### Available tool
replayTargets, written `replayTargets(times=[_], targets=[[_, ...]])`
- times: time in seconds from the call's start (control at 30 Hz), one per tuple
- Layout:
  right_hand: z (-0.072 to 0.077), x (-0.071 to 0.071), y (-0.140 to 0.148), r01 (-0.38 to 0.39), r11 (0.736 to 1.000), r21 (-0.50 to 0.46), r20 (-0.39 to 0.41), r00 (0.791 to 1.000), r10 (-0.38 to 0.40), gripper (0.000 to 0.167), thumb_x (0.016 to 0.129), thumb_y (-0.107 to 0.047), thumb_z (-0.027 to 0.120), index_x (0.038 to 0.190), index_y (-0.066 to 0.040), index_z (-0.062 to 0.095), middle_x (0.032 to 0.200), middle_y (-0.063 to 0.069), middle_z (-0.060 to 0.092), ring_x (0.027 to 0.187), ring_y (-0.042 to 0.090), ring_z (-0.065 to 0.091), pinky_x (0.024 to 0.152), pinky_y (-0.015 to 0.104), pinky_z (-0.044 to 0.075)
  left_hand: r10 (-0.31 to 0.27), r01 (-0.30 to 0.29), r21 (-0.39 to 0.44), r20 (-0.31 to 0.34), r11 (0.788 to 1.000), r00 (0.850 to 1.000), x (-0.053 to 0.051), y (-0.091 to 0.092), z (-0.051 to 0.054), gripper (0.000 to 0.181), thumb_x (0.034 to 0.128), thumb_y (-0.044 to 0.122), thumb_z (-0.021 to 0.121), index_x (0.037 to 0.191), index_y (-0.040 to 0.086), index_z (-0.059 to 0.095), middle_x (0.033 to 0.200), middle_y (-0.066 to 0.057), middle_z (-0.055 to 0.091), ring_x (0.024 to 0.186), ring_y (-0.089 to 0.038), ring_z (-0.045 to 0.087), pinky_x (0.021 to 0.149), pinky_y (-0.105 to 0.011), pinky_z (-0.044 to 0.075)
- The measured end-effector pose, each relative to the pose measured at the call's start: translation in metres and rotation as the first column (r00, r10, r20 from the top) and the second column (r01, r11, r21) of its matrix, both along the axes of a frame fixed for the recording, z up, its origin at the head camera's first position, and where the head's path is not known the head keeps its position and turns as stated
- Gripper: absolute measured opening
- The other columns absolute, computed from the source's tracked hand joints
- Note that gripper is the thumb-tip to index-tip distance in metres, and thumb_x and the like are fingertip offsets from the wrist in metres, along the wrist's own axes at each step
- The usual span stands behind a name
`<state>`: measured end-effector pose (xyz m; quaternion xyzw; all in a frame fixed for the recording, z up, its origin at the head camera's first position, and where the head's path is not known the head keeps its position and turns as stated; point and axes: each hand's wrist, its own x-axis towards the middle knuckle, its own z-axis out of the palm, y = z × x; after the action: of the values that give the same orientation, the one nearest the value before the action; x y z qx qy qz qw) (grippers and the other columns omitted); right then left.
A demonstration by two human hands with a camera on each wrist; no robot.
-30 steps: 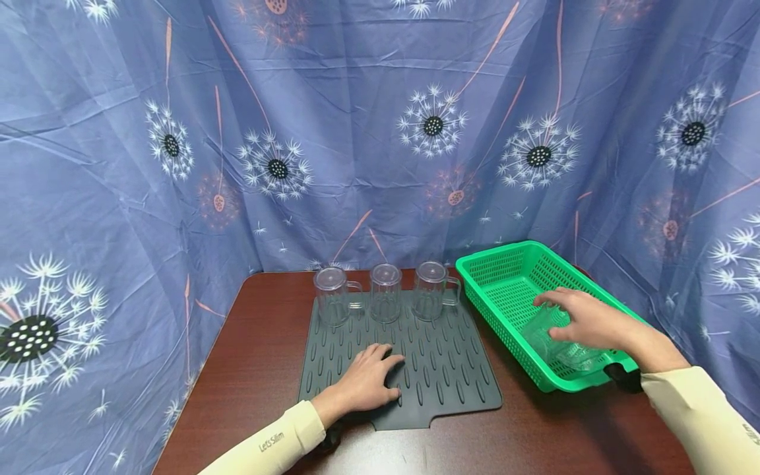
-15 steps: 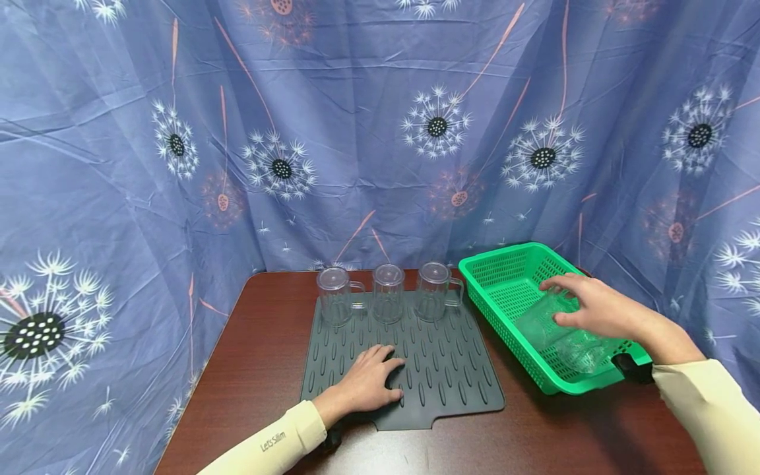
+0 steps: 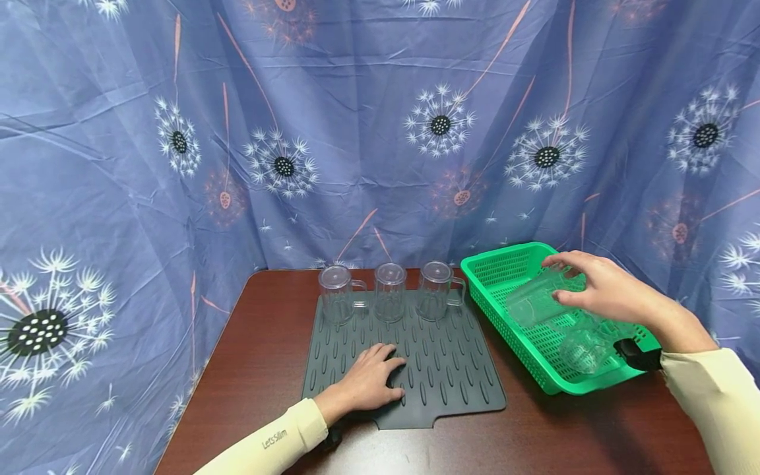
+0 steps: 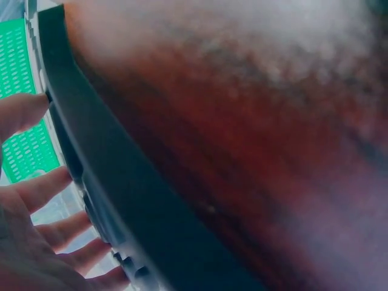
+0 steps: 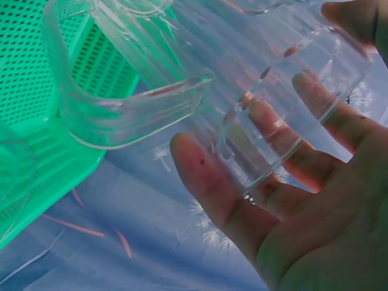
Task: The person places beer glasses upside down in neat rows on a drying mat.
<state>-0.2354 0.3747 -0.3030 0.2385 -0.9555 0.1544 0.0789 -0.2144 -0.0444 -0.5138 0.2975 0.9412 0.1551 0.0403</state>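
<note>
My right hand (image 3: 611,290) grips a clear glass mug (image 3: 528,305) by its body, tilted on its side over the green basket (image 3: 503,328). In the right wrist view, fingers and thumb wrap around the mug's end, and its handle (image 5: 130,121) points away from the palm. Another clear glass piece (image 3: 584,348) lies in the near end of the basket. My left hand (image 3: 367,381) rests, fingers spread, on the dark grey ridged mat (image 3: 442,379). Three clear mugs stand upside down along the mat's far edge: left (image 3: 337,297), middle (image 3: 389,297), right (image 3: 433,293).
A reddish-brown wooden table (image 3: 249,356) carries the mat and basket, the basket just right of the mat. Behind and beside the table hangs a blue curtain (image 3: 356,132) with a dandelion print.
My right hand has lifted up and slightly right, raising the mug from the other glass in the basket. My left hand stays on the mat. The head view has shifted slightly.
</note>
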Motion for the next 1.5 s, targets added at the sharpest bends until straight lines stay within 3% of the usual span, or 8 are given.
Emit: replayTargets(times=[0.23,0.47,0.7,0.97,1.3,1.5], targets=[[0.005,0.000,-0.013,-0.027,0.997,-0.074,-0.019,0.999,0.026,0.049,0.088,-0.020,0.079,0.133,-0.016,0.060,0.126,0.001,0.065,0.103,0.024,0.064,0.072,0.031,0.053,-0.003,0.003,-0.002,-0.011,1.000,1.000,0.001,0.001,-0.001,0.058,0.0917,0.047,0.067,0.142,0.020,0.058,0.157,-0.011,0.042,0.146,-0.033,0.037,0.115,-0.054,0.033],[0.002,-0.004,-0.024,-0.052,0.991,-0.121,0.000,0.999,0.052,0.049,0.090,-0.020,0.077,0.135,-0.020,0.058,0.128,0.001,0.064,0.103,0.001,0.056,0.071,0.028,0.053,0.000,0.000,-0.023,-0.007,1.000,1.000,0.001,0.001,0.002,0.057,0.0914,0.047,0.068,0.141,0.020,0.059,0.156,-0.011,0.043,0.145,-0.032,0.038,0.115,-0.052,0.034],[-0.005,-0.007,-0.037,-0.051,0.979,-0.199,0.034,0.998,0.059,0.047,0.091,-0.018,0.074,0.136,-0.021,0.058,0.128,0.006,0.064,0.106,0.025,0.062,0.069,0.028,0.052,0.000,0.000,-0.048,-0.006,0.999,1.000,0.000,0.002,0.006,0.056,0.0906,0.045,0.069,0.140,0.020,0.060,0.154,-0.011,0.045,0.144,-0.031,0.039,0.115,-0.050,0.035],[-0.017,-0.010,-0.049,-0.001,0.955,-0.298,0.089,0.996,0.029,0.047,0.093,-0.019,0.074,0.134,-0.033,0.057,0.129,-0.002,0.062,0.106,0.013,0.059,0.070,0.029,0.052,-0.006,0.006,-0.048,0.003,0.999,1.000,-0.002,0.001,0.006,0.058,0.0901,0.045,0.070,0.141,0.020,0.059,0.155,-0.011,0.044,0.145,-0.030,0.039,0.116,-0.049,0.035],[-0.036,-0.013,-0.066,-0.002,0.913,-0.409,0.136,0.989,0.063,0.043,0.095,-0.021,0.071,0.135,-0.031,0.058,0.131,0.001,0.062,0.107,0.018,0.057,0.072,0.031,0.053,-0.005,0.006,-0.058,0.007,0.998,1.000,-0.002,0.001,0.007,0.058,0.0901,0.047,0.070,0.141,0.021,0.059,0.156,-0.010,0.043,0.145,-0.029,0.038,0.116,-0.049,0.034],[-0.050,-0.011,-0.075,-0.018,0.887,-0.462,0.166,0.980,0.106,0.044,0.098,-0.023,0.066,0.140,-0.024,0.054,0.135,0.004,0.059,0.110,0.023,0.055,0.077,0.032,0.054,-0.012,0.013,-0.057,0.019,0.998,1.000,0.000,0.000,0.010,0.059,0.0902,0.046,0.070,0.142,0.021,0.059,0.156,-0.011,0.043,0.145,-0.030,0.038,0.116,-0.050,0.034]])
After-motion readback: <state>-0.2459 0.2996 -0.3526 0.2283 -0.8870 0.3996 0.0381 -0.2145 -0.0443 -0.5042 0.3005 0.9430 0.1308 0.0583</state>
